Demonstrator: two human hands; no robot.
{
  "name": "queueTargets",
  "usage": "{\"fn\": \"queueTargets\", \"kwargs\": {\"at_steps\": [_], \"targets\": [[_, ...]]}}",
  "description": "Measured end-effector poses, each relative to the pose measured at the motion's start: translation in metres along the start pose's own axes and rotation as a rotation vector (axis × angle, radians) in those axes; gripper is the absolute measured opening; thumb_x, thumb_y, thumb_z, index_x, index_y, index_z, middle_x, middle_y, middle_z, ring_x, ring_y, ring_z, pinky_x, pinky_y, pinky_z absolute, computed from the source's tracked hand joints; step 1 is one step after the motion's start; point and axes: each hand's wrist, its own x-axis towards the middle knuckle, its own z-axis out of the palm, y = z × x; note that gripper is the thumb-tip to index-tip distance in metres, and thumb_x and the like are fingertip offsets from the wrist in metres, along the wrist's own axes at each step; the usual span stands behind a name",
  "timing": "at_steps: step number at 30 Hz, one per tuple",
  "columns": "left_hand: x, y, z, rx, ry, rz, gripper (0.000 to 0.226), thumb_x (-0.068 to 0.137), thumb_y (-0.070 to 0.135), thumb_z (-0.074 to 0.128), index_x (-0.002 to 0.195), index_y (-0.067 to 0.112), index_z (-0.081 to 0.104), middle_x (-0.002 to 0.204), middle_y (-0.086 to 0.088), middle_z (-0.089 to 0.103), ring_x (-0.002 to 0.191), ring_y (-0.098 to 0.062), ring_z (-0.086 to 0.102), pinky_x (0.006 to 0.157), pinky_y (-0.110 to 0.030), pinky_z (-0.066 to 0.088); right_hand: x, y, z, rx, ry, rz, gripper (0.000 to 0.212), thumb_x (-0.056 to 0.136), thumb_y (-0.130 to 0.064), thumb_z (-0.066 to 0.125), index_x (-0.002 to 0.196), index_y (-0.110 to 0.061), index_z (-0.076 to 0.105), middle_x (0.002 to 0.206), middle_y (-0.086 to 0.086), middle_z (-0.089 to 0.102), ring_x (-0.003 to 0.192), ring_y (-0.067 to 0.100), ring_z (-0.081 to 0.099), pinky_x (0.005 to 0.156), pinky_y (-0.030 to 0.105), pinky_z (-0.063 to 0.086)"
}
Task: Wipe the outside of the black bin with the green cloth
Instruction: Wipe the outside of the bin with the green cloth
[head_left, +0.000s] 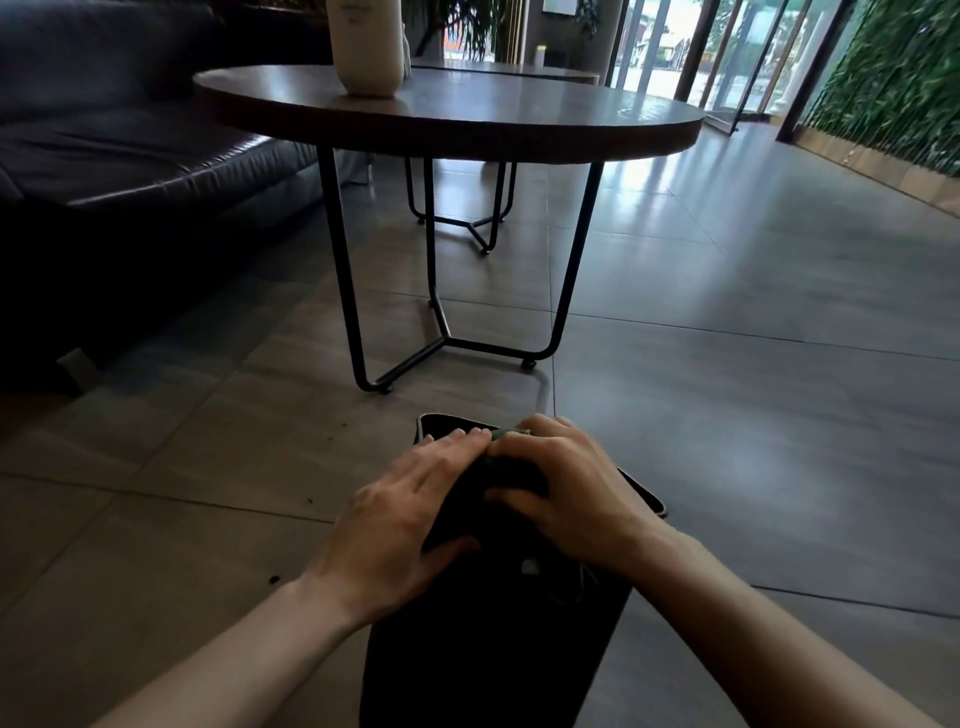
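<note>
Floor (753, 415) all round is bare grey tile, so I've got loads of room to swing around the black bin (493, 649), which stands right below me on it, well short of the round table (447, 119) legs. Progress is hard to call: the bin's too dark to show any wiped patch, so I'd say most sides are left. Left hand (400, 514) lies flat, fingers spread, on the bin's top. Right hand (566, 493) curls over the green cloth (506, 434) at the far rim.

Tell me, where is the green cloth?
The green cloth peeks out low in the head view, between the left hand and right hand, atop the black bin.
</note>
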Motion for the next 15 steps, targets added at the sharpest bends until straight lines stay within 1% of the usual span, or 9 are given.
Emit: {"fn": "queueTargets", "kwargs": {"at_steps": [2, 3, 6, 7, 8, 9, 11, 12, 15], "targets": [[-0.002, -0.006, -0.001, 0.018, 0.001, 0.017, 0.09, 0.081, 0.037, 0.078, 0.155, 0.041, 0.025, 0.158, 0.031, 0.025, 0.149, 0.004, 0.022, 0.119, -0.026, 0.032, -0.011, 0.012, -0.003, 0.076, 0.168, -0.002, 0.041, 0.083, -0.016, 0.081, 0.121, -0.029, 0.07, 0.114, -0.007, 0.066, 0.109, 0.019, 0.058, 0.096, 0.036, 0.049], [-0.003, -0.009, -0.002, 0.022, -0.003, 0.016, 0.087, 0.082, 0.035, 0.078, 0.154, 0.041, 0.029, 0.158, 0.027, 0.029, 0.149, 0.002, 0.023, 0.119, -0.029, 0.033, -0.018, 0.02, -0.004, 0.099, 0.278, 0.002, 0.046, 0.08, -0.008, 0.081, 0.121, -0.028, 0.069, 0.115, -0.008, 0.067, 0.109, 0.018, 0.06, 0.095, 0.033, 0.049], [-0.008, -0.022, -0.005, 0.024, -0.015, -0.019, 0.074, 0.085, 0.029, 0.076, 0.148, 0.043, 0.039, 0.157, 0.023, 0.035, 0.15, -0.003, 0.023, 0.12, -0.033, 0.032, -0.036, 0.037, 0.0, 0.126, 0.592, 0.059, 0.062, 0.075, 0.004, 0.081, 0.126, -0.026, 0.061, 0.115, -0.013, 0.063, 0.106, 0.011, 0.059, 0.093, 0.009, 0.041], [-0.01, -0.025, -0.006, 0.022, -0.016, -0.035, 0.071, 0.086, 0.028, 0.076, 0.146, 0.043, 0.043, 0.156, 0.023, 0.036, 0.15, -0.004, 0.024, 0.12, -0.035, 0.031, -0.039, 0.038, 0.005, 0.127, 0.654, 0.054, 0.064, 0.075, 0.006, 0.08, 0.128, -0.023, 0.059, 0.117, -0.013, 0.06, 0.107, 0.011, 0.057, 0.095, 0.006, 0.039], [-0.011, -0.028, -0.007, 0.023, -0.016, -0.05, 0.068, 0.086, 0.027, 0.076, 0.145, 0.042, 0.045, 0.156, 0.022, 0.037, 0.15, -0.004, 0.024, 0.121, -0.036, 0.03, -0.041, 0.037, 0.014, 0.121, 0.69, 0.026, 0.063, 0.075, 0.007, 0.077, 0.129, -0.02, 0.059, 0.121, -0.011, 0.059, 0.111, 0.012, 0.056, 0.099, 0.009, 0.039], [-0.011, -0.03, -0.007, 0.024, -0.015, -0.066, 0.067, 0.087, 0.027, 0.076, 0.145, 0.042, 0.046, 0.155, 0.021, 0.038, 0.15, -0.005, 0.025, 0.121, -0.036, 0.03, -0.041, 0.036, 0.025, 0.111, 0.691, -0.017, 0.061, 0.076, 0.008, 0.075, 0.129, -0.016, 0.06, 0.127, -0.006, 0.06, 0.117, 0.016, 0.056, 0.104, 0.017, 0.042], [-0.01, -0.031, -0.008, 0.017, -0.014, -0.093, 0.068, 0.085, 0.026, 0.077, 0.144, 0.042, 0.046, 0.153, 0.021, 0.041, 0.149, -0.004, 0.025, 0.121, -0.035, 0.028, -0.042, 0.03, 0.055, 0.092, 0.623, -0.077, 0.055, 0.077, 0.009, 0.074, 0.128, -0.01, 0.064, 0.139, 0.004, 0.061, 0.128, 0.027, 0.054, 0.108, 0.037, 0.047], [-0.01, -0.031, -0.008, 0.011, -0.009, -0.104, 0.069, 0.084, 0.026, 0.078, 0.144, 0.042, 0.046, 0.152, 0.022, 0.042, 0.149, -0.004, 0.025, 0.122, -0.034, 0.027, -0.042, 0.026, 0.071, 0.074, 0.581, -0.076, 0.053, 0.079, 0.007, 0.075, 0.129, -0.008, 0.065, 0.144, 0.006, 0.058, 0.133, 0.03, 0.052, 0.11, 0.043, 0.047], [-0.012, -0.035, -0.009, -0.001, -0.027, -0.147, 0.078, 0.076, 0.026, 0.082, 0.143, 0.042, 0.045, 0.15, 0.023, 0.043, 0.149, -0.003, 0.025, 0.122, -0.031, 0.023, -0.047, 0.018, 0.109, -0.042, 0.514, -0.042, 0.056, 0.085, -0.002, 0.075, 0.139, -0.012, 0.061, 0.157, 0.007, 0.046, 0.148, 0.029, 0.039, 0.115, 0.045, 0.044]]}}
